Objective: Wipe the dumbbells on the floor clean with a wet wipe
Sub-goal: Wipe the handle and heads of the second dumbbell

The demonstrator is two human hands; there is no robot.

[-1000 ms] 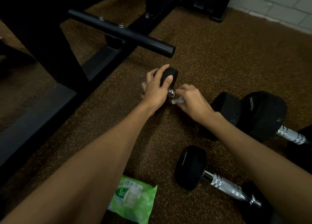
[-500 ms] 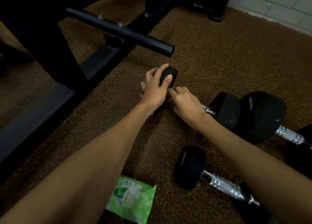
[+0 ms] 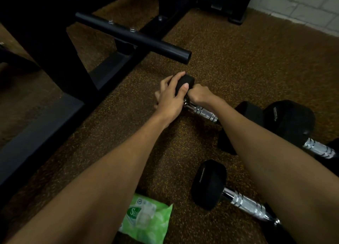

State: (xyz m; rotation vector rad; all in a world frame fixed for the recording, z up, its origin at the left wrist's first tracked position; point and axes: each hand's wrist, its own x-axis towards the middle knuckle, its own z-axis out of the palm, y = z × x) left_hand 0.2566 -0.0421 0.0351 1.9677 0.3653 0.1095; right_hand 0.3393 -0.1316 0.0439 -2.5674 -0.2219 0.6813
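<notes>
A small dumbbell with black ends and a chrome handle lies on the brown floor. My left hand grips its far black end, fingers curled over the top. My right hand is curled round the handle right beside that end; the wet wipe seen earlier is hidden under its fingers. A second dumbbell lies nearer me on the right. A third, larger dumbbell sits further right.
A green pack of wet wipes lies on the floor between my forearms. A black equipment frame with a protruding round bar stands to the left and behind. A white brick wall runs along the top right.
My right hand has slid along the chrome handle up against the far black end, uncovering more of the handle. My left hand has kept its grip on that end.
</notes>
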